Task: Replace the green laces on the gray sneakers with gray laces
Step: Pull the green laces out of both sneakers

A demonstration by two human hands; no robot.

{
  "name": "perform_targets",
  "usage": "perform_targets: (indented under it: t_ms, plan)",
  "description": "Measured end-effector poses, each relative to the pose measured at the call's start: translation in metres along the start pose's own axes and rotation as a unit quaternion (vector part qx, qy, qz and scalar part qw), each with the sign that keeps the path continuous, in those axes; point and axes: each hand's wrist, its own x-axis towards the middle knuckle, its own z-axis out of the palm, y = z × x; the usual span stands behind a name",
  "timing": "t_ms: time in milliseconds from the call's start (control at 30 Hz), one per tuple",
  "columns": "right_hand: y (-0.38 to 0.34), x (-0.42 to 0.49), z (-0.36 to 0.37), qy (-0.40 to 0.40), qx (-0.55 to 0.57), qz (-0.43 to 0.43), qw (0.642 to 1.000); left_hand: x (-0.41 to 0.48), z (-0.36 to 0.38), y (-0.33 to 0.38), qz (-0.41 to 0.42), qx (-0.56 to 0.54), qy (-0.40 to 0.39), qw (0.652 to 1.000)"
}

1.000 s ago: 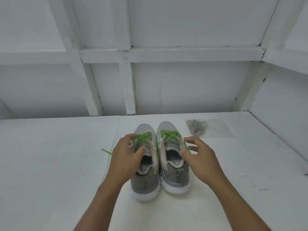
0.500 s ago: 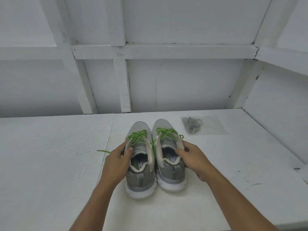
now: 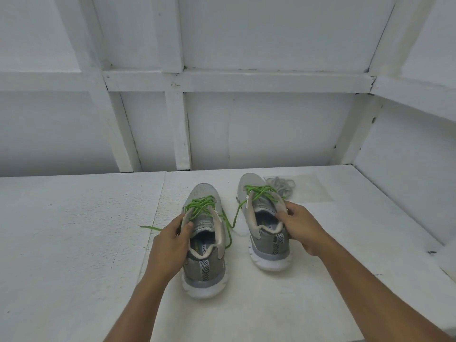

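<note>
Sneakers (image 3: 266,225) now pulled apart

Bright green laces (image 3: 201,206) are seen on grey mesh sneakers (image 3: 204,262) with white soles; black-and-white chevron heel tabs (image 3: 204,267) are shown.

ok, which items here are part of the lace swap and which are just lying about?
Part of the job:
left sneaker, gripped by left hand
right sneaker, gripped by right hand
green laces
gray laces

Lying about:
clear plastic sheet under the gray laces
</note>
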Motion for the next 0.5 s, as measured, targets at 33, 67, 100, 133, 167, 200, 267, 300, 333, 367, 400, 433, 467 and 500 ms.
perform_targets:
  t_ms: [33,67,100,133,167,200,267,300,333,367,400,433,467,500]
  plan:
    - [-0.0001,0.0,0.0002,-0.001,0.001,0.003,1.0,0.0006,0.0,-0.0006,0.0,0.001,0.0,1.0]
    - [-0.0001,0.0,0.0003,-0.002,0.004,0.006,1.0,0.001,0.0001,-0.0011,0.001,0.001,0.001,1.0]
    - [-0.0001,0.0004,0.0005,-0.005,0.007,0.009,1.0,0.0015,0.0005,-0.0019,0.0,0.001,0.002,1.0]
    - [-0.0003,0.0007,0.0004,-0.007,0.01,0.012,1.0,0.0017,0.0006,-0.0022,0.001,0.001,0.003,1.0]
    - [-0.0005,0.0009,0.0004,-0.009,0.014,0.014,1.0,0.0018,0.001,-0.0027,0.003,0.001,0.003,1.0]
    - [-0.0003,0.0014,0.0,-0.012,0.017,0.016,1.0,0.002,0.0013,-0.0026,0.005,0.0,0.004,1.0]
    - [-0.0002,0.0019,-0.0004,-0.015,0.02,0.017,1.0,0.0024,0.001,-0.0012,0.009,-0.005,0.009,1.0]
    - [0.0,0.0019,-0.0003,-0.017,0.022,0.017,0.999,0.003,0.0007,-0.0005,0.01,-0.009,0.013,1.0]
    - [0.0002,0.0017,-0.0003,-0.019,0.024,0.018,0.999,0.0041,0.0003,0.0006,0.011,-0.012,0.018,1.0]
    - [0.0001,0.0016,-0.0002,-0.02,0.025,0.019,0.999,0.0053,0.0,0.0019,0.01,-0.013,0.023,1.0]
    - [-0.0001,0.0012,0.0,-0.019,0.024,0.02,0.999,0.0062,-0.0004,0.0038,0.012,-0.013,0.026,0.999]
    - [0.0,0.0014,0.0004,-0.02,0.022,0.021,0.999,0.0073,-0.0006,0.005,0.015,-0.011,0.028,0.999]
    - [0.0,0.0012,0.0008,-0.02,0.022,0.022,0.999,0.0086,-0.0005,0.0049,0.019,-0.01,0.027,0.999]
    - [0.0,0.0011,0.0012,-0.02,0.024,0.023,0.999,0.0091,-0.0003,0.0051,0.022,-0.008,0.025,0.999]
